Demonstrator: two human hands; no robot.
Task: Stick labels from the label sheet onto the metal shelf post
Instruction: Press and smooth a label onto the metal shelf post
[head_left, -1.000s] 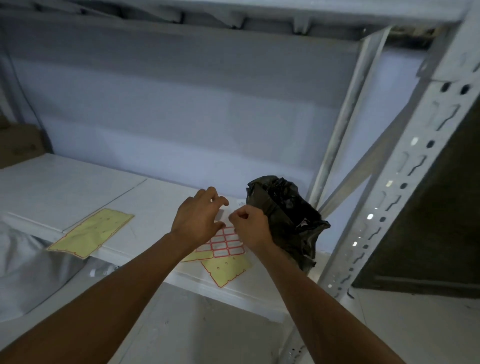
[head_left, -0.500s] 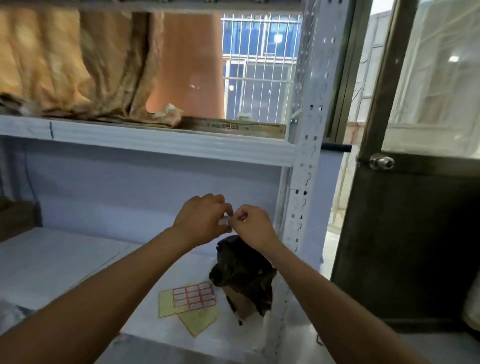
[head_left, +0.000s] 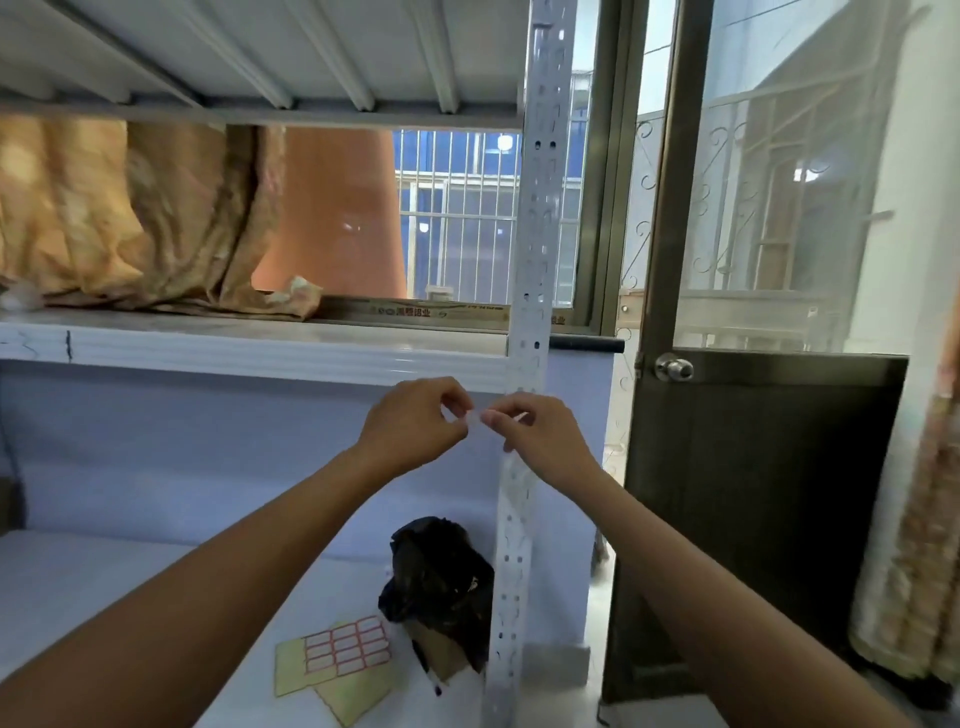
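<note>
Nearest, two bare forearms reach up from the bottom corners. On the lower shelf (head_left: 78, 597) between them lies one label sheet (head_left: 347, 646), its red-bordered labels in a grid (three columns by about five rows, as far as the blur allows), resting on yellow backing paper (head_left: 353, 693). Just right of it sits one crumpled black bag (head_left: 441, 577), close against the metal shelf post (head_left: 514, 571).

Higher up, the left hand (head_left: 410, 428) and right hand (head_left: 540, 434) meet at about the level of the middle shelf (head_left: 249, 351). Thumb and forefinger of each are pinched narrow on the two ends of one small pale label (head_left: 475, 418), held in the air just left of the post; the right hand overlaps the post, though whether it touches cannot be told.

Beyond, one heap of tan cloth (head_left: 130, 218) rests on the middle shelf. To the right stands one dark door (head_left: 753, 493) with a round knob (head_left: 674, 369), and a barred window (head_left: 457, 218) shows behind the shelves.
</note>
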